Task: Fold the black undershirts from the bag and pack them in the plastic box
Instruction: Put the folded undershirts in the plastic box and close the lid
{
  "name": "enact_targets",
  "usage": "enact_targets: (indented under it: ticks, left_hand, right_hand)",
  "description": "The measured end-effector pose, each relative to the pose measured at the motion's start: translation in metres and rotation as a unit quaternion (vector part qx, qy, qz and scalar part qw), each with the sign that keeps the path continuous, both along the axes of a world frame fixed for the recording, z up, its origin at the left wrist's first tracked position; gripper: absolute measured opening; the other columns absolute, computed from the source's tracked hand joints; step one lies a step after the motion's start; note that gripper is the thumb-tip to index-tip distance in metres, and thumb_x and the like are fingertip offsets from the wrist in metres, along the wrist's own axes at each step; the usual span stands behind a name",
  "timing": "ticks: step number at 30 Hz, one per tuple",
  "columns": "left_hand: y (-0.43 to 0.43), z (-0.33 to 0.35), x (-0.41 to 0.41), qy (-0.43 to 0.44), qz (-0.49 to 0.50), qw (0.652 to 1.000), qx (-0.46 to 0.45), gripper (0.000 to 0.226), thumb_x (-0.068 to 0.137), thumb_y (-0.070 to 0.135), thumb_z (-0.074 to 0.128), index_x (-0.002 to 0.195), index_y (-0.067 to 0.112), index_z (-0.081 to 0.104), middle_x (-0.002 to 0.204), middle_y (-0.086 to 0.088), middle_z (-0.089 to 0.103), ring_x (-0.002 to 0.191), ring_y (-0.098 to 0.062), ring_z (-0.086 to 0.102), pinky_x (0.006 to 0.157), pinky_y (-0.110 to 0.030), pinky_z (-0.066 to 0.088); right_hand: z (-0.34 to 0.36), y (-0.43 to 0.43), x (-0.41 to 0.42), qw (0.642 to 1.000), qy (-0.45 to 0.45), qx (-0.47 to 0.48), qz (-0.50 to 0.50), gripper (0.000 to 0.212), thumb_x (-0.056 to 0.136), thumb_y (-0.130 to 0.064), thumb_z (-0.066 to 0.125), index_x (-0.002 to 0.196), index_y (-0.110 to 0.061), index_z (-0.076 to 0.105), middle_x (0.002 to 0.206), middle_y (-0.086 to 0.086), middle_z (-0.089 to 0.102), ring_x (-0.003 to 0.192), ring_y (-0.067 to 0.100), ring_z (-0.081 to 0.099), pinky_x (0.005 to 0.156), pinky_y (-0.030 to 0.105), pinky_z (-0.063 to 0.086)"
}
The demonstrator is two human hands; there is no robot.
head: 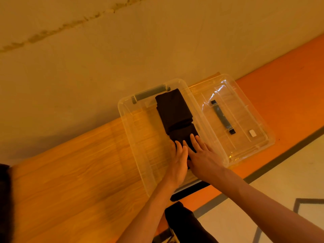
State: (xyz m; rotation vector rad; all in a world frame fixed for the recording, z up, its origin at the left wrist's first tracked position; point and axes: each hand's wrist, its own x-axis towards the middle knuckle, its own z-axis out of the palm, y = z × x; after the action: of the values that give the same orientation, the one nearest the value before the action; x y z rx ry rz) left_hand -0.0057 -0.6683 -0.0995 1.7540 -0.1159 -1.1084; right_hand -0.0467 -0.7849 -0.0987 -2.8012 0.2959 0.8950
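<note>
- My left hand [177, 159] lies flat inside the plastic box [126, 120], fingers straight and together, pressing the near edge of a folded black undershirt [184, 135]. It grips nothing.
- My right hand [204, 155] is just beside it, thumbs almost touching, fingers spread and flat on the same undershirt. It grips nothing either.
- A second folded undershirt [172, 109] lies farther back in the box, its near end overlapping the one under my hands. Both lie along the box's right side.
- The box stands on the wooden table [70, 172], against the wall, with a dark handle [150, 93] at its far end.
- The clear lid [245, 109] lies flat just beside the box on the right, its grey handle [222, 117] facing up.
- Dark cloth [4, 199] shows at the left edge of the table; it may be the bag, but too little of it is in view to tell.
</note>
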Motion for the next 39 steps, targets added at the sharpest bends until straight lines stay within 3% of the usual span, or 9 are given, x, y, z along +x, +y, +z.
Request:
enact_targets:
  ticks: [6, 8, 12, 17, 23, 28, 32, 36, 39]
  left_hand:
    - [0.019, -0.002, -0.01, -0.031, -0.064, 0.997, 0.028, 0.062, 0.108, 0.05, 0.023, 0.158, 0.033, -0.008, 0.163, 0.018, -0.017, 0.154, -0.007, 0.001, 0.12, -0.023, 0.012]
    - [0.027, -0.008, -0.011, -0.133, -0.124, 0.98, 0.078, 0.063, 0.107, 0.05, 0.03, 0.16, 0.028, 0.005, 0.166, 0.014, -0.018, 0.154, -0.007, -0.005, 0.124, -0.028, 0.012]
    - [0.037, -0.014, 0.01, -0.406, -0.235, 0.872, 0.142, 0.053, 0.109, 0.036, 0.038, 0.158, 0.019, 0.029, 0.17, 0.004, -0.008, 0.152, -0.01, -0.013, 0.12, -0.028, 0.006]
    - [0.031, -0.036, 0.042, -0.521, -0.393, 0.737, 0.175, 0.058, 0.106, 0.041, 0.034, 0.158, 0.016, 0.031, 0.169, -0.006, 0.009, 0.154, -0.025, -0.004, 0.126, -0.046, 0.014]
    - [0.028, -0.056, 0.056, -0.574, -0.46, 0.648, 0.198, 0.067, 0.102, 0.054, 0.022, 0.16, 0.02, 0.025, 0.168, -0.009, 0.015, 0.155, -0.031, 0.011, 0.124, -0.049, 0.018]
    - [0.022, -0.053, 0.048, -0.561, -0.43, 0.681, 0.195, 0.067, 0.103, 0.052, 0.026, 0.16, 0.018, 0.02, 0.169, -0.014, 0.011, 0.155, -0.034, 0.008, 0.121, -0.051, 0.028]
    - [0.028, -0.023, 0.028, -0.482, -0.28, 0.809, 0.187, 0.069, 0.104, 0.044, 0.046, 0.162, 0.022, 0.016, 0.169, -0.007, 0.007, 0.155, -0.026, 0.011, 0.118, -0.037, 0.03]
    - [0.023, -0.015, 0.018, -0.204, -0.038, 0.958, 0.196, 0.058, 0.1, 0.038, 0.059, 0.151, 0.02, 0.037, 0.144, 0.001, 0.048, 0.125, -0.017, 0.056, 0.092, -0.025, 0.054]
    - [0.018, -0.025, 0.019, -0.037, 0.069, 0.99, 0.12, 0.028, 0.097, 0.026, 0.068, 0.12, 0.032, 0.053, 0.11, 0.004, 0.065, 0.108, -0.02, 0.068, 0.088, -0.038, 0.06]
  right_hand:
    - [0.021, 0.001, -0.007, 0.999, 0.044, -0.005, 0.02, 0.061, 0.109, -0.037, 0.029, 0.161, -0.022, 0.0, 0.167, 0.01, -0.013, 0.155, 0.025, -0.01, 0.125, 0.043, -0.001]
    - [0.028, -0.001, -0.013, 0.998, 0.045, -0.011, 0.031, 0.061, 0.108, -0.03, 0.032, 0.162, -0.021, 0.006, 0.168, 0.008, -0.008, 0.155, 0.023, -0.007, 0.124, 0.044, -0.004]
    - [0.029, -0.007, -0.019, 1.0, 0.003, 0.009, 0.009, 0.059, 0.108, -0.032, 0.035, 0.161, -0.021, 0.014, 0.168, 0.011, 0.004, 0.156, 0.024, 0.003, 0.125, 0.04, 0.002]
    - [0.024, 0.005, -0.017, 0.995, -0.097, -0.03, -0.019, 0.045, 0.09, -0.036, 0.07, 0.126, -0.009, 0.069, 0.129, 0.014, 0.068, 0.126, 0.031, 0.06, 0.11, 0.047, 0.041]
    - [0.024, 0.007, -0.018, 0.998, 0.033, -0.045, -0.031, 0.065, 0.107, -0.048, 0.023, 0.159, -0.009, 0.019, 0.168, 0.013, 0.011, 0.155, 0.027, 0.01, 0.125, 0.046, 0.0]
    - [0.022, 0.008, -0.022, 0.997, 0.052, -0.043, -0.045, 0.068, 0.108, -0.048, 0.02, 0.16, -0.005, 0.008, 0.168, 0.018, -0.001, 0.155, 0.031, 0.002, 0.125, 0.044, 0.001]
    - [0.025, 0.009, -0.024, 0.998, 0.034, -0.035, -0.039, 0.067, 0.108, -0.046, 0.02, 0.16, -0.006, 0.008, 0.167, 0.018, -0.002, 0.156, 0.031, 0.0, 0.125, 0.044, 0.001]
    - [0.024, 0.014, -0.022, 1.0, -0.022, -0.008, -0.019, 0.062, 0.109, -0.04, 0.022, 0.161, -0.011, 0.006, 0.168, 0.017, -0.004, 0.155, 0.03, -0.005, 0.123, 0.041, -0.006]
    - [0.017, 0.017, -0.019, 1.0, -0.008, 0.004, -0.003, 0.061, 0.109, -0.04, 0.023, 0.161, -0.015, 0.003, 0.168, 0.016, -0.007, 0.155, 0.03, -0.006, 0.124, 0.043, -0.004]
